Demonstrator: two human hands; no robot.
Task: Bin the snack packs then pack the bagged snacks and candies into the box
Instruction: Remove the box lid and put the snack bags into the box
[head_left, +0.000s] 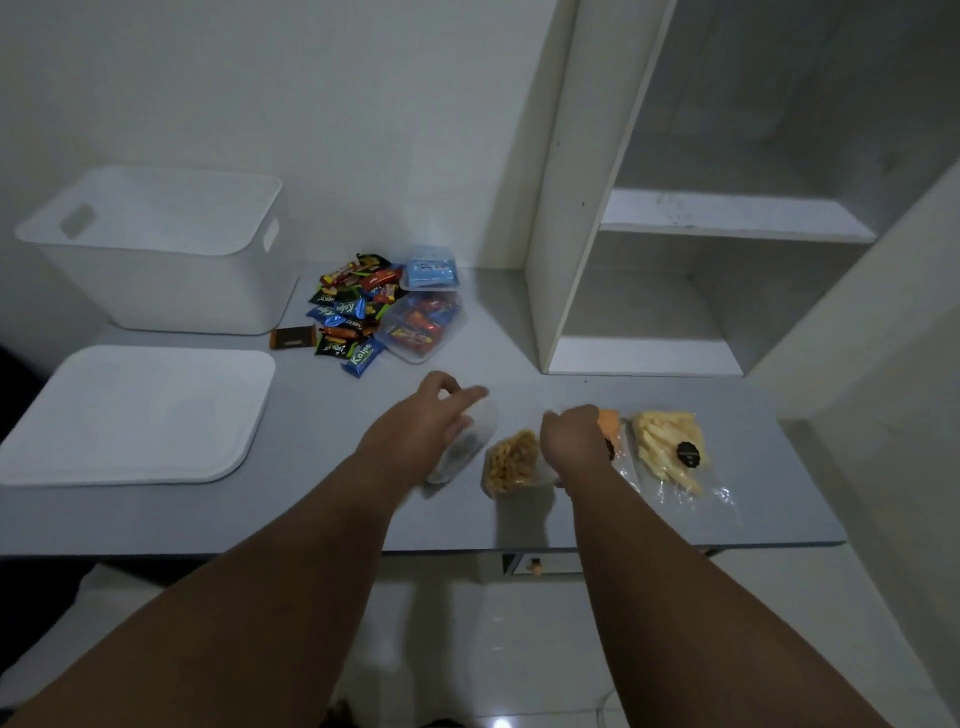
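Note:
Three bagged snacks lie in a row at the table's front right: curly yellow snacks (511, 462), an orange snack bag (610, 420) and pale yellow sticks (667, 447). My left hand (423, 423) grips a blurred clear bag with dark contents (460, 452), just left of the curly snacks. The fingers of my right hand (576, 436) curl down onto the orange bag and hide most of it. A pile of small candy packs (348, 314) lies further back. The white bin (166, 249) stands open at the back left.
The bin's white lid (130, 410) lies flat at the front left. Beside the candy pile are a clear tub of snack packs (421, 327) and a blue-lidded container (428, 273). A white shelf unit (691, 291) stands at the back right.

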